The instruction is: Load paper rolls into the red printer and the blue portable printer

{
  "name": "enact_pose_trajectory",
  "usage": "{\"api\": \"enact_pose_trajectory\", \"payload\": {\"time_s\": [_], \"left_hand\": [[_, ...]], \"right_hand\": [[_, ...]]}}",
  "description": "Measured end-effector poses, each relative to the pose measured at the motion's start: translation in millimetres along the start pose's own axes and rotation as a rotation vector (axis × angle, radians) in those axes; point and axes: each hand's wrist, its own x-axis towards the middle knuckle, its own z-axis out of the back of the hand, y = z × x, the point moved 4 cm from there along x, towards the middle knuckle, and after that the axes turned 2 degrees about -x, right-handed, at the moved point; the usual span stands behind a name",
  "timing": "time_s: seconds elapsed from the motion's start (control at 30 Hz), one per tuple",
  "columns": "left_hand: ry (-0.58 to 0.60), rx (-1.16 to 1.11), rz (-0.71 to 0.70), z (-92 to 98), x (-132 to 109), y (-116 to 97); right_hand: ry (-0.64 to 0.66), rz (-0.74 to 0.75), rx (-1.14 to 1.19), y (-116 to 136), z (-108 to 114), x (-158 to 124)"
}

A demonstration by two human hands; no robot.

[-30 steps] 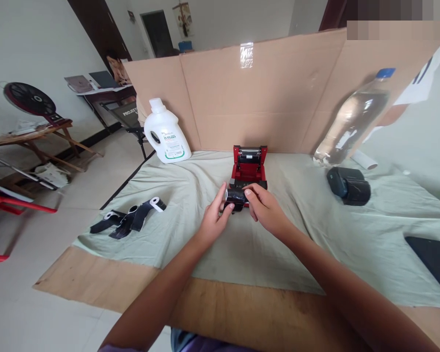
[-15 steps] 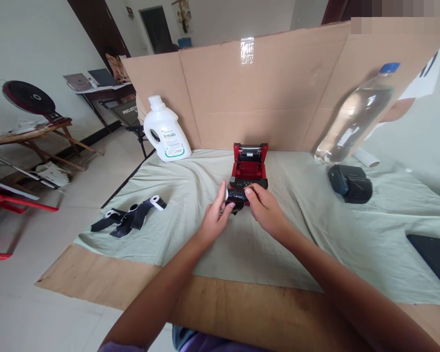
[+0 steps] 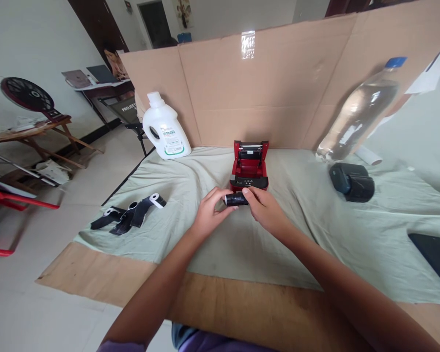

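Observation:
Between my two hands is a small black ribbon roll (image 3: 235, 199), held level above the cloth. My left hand (image 3: 211, 209) pinches its left end, thumb below and fingers above. My right hand (image 3: 259, 203) grips the other end, covering it. Just behind the roll stands a red and black printer (image 3: 248, 168) with its lid raised; its bay is visible and its front lower edge is partly hidden by my hands. Off to the left lie several black ribbon rolls (image 3: 142, 211) with white cores, their loose strips spread on the cloth.
A white detergent bottle (image 3: 168, 129) stands at the back left, before a cardboard screen (image 3: 264, 93). On the right are a large clear bottle (image 3: 361, 115), a black device (image 3: 351, 182) and a dark phone-like slab (image 3: 434, 256). Greenish cloth (image 3: 278, 254) covers the wooden table.
My left hand has shifted from lying along the roll to pinching its left end. The loose black flap hanging below the roll no longer shows. The roll sits slightly lower.

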Motion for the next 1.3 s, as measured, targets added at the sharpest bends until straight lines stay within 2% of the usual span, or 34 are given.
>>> {"api": "enact_pose_trajectory", "payload": {"time_s": [0.1, 0.17, 0.27, 0.33, 0.43, 0.5, 0.6, 0.67, 0.77, 0.83, 0.9, 1.03, 1.17, 1.3], "left_hand": [[0.013, 0.031, -0.110, 7.5, 3, -4], [0.038, 0.027, -0.113, 11.7, 3, -7], [0.088, 0.043, -0.004, 20.0, 5, -11], [0.056, 0.091, 0.081, 34.4, 11, -12], [-0.004, 0.234, 0.138, 74.8, 32, -5], [0.031, 0.385, 0.180, 112.2, 52, 10], [0.144, 0.676, 0.354, 176.8, 78, 53], [0.225, 0.830, 0.490, 215.5, 87, 88], [0.363, 0.996, 0.619, 250.9, 85, 134], [0.408, 1.065, 0.672, 260.1, 76, 156], [0.425, 1.092, 0.708, 261.0, 66, 171], [0.426, 1.077, 0.732, 256.5, 49, 184], [0.407, 1.055, 0.710, 257.2, 40, 178], [0.196, 1.053, 0.538, 254.5, 29, 143]], "right_hand": [[0.021, 0.001, 0.008, 0, 1, 2], [0.063, -0.022, 0.031, -3, 0, 3], [0.105, -0.093, 0.081, -11, -10, 1], [0.104, -0.124, 0.144, -21, -23, -4], [0.163, -0.107, 0.171, -35, -50, -16], [0.245, -0.014, 0.088, -41, -66, -25], [0.362, 0.158, -0.065, -42, -79, -35], [0.408, 0.212, -0.120, -41, -81, -36], [0.422, 0.217, -0.134, -39, -79, -35], [0.421, 0.213, -0.135, -39, -78, -34], [0.419, 0.215, -0.141, -40, -78, -33], [0.416, 0.225, -0.152, -43, -80, -33], [0.418, 0.218, -0.156, -44, -80, -33], [0.414, 0.209, -0.159, -42, -79, -33]]}}
